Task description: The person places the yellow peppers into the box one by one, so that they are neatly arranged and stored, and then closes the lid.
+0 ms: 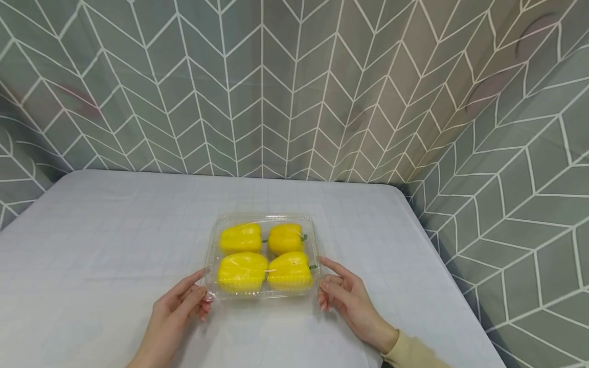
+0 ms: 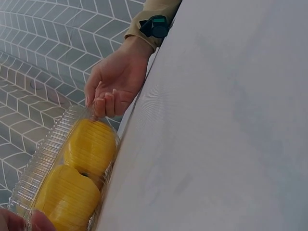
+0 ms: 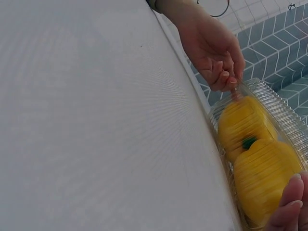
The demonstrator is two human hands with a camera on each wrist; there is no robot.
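Observation:
A clear plastic box (image 1: 264,216) with ridged walls lies on the white-covered table in the head view. Through it show several yellow bell peppers (image 1: 242,271) in two rows, some with green stems. At its left front corner my left hand (image 1: 177,305) pinches the edge between thumb and fingers. My right hand (image 1: 352,301) grips the opposite side, its index finger stretched along the wall. Left thumb and fingertips (image 2: 42,222) show at the box's near end in the left wrist view. Right fingertips (image 3: 291,197) lie against the ridged wall in the right wrist view.
A pale cloth covers the table (image 1: 115,230), whose back edge stands close to a grey curtain (image 1: 276,92) with white chevron lines. More of this patterned cloth hangs along the right side. A dark device (image 2: 156,26) is strapped at the right wrist over a beige sleeve.

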